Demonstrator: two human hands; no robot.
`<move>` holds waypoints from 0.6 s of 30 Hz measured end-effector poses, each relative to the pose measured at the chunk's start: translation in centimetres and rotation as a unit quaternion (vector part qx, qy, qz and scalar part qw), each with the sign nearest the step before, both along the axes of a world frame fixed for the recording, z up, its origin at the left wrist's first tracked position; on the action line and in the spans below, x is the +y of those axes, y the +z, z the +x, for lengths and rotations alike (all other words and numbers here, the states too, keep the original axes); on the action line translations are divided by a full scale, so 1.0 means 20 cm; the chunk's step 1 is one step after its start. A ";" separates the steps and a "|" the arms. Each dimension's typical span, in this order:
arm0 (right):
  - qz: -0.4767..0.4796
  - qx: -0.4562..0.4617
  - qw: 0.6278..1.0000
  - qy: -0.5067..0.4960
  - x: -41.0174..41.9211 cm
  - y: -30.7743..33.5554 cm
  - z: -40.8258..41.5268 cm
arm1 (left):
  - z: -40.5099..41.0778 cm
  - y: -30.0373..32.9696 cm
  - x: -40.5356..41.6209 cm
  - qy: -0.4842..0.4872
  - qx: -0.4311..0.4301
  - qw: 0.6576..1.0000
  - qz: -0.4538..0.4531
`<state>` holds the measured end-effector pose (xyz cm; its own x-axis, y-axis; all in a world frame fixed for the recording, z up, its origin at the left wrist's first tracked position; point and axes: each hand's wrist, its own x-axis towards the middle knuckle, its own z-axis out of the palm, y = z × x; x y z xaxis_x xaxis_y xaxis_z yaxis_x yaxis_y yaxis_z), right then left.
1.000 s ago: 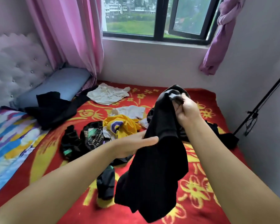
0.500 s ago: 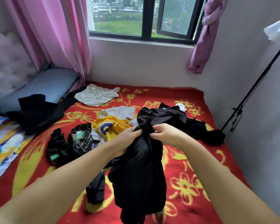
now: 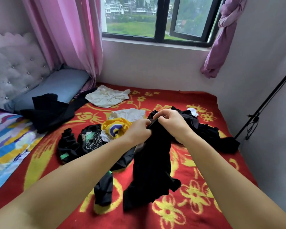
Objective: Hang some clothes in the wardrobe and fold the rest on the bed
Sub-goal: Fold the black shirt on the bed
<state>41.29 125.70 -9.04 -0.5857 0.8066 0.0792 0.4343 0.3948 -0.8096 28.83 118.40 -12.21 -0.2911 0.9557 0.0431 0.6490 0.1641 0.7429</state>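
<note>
A black garment hangs from both hands over the red and yellow bed cover. My left hand pinches its top edge from the left. My right hand grips the same edge from the right, fingers curled. The garment's lower end lies on the bed. Loose clothes lie behind: a yellow and purple shirt, a black printed shirt, a white piece, a cream top, and a black heap to the right. No wardrobe is in view.
Another black garment lies across a blue pillow by the tufted headboard. A colourful blanket covers the left side. Pink curtains and a window stand behind. A black stand leans at the right wall.
The right hand came down from holding the garment high; the left hand, flat before, now pinches the top edge next to the right hand. The garment's lower end has settled on the bed.
</note>
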 end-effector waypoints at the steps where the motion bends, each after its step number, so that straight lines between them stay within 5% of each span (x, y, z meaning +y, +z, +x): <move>1: 0.022 -0.009 1.000 0.000 0.00 0.03 0.00 | -0.03 -0.01 0.00 0.026 -0.001 1.000 -0.004; 7: 0.226 -0.161 0.959 -0.055 0.14 0.14 0.09 | -0.33 0.00 0.00 0.155 -0.006 0.986 -0.057; 10: 0.244 -0.242 0.932 -0.112 0.25 0.12 0.15 | -0.49 0.05 -0.03 0.219 0.079 0.972 -0.040; 13: 0.223 -0.287 0.916 -0.170 0.36 0.11 0.26 | -0.66 0.09 -0.12 0.270 0.126 0.954 -0.042; 18: 0.036 -0.301 0.946 -0.117 0.43 0.17 0.31 | -0.68 0.17 -0.17 0.221 -0.088 0.971 -0.006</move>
<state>47.50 134.32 -5.68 -0.3476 0.9252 -0.1521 0.8906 0.2751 -0.3622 15.20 115.03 -8.90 -0.6751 0.7357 -0.0557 0.3757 0.4078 0.8322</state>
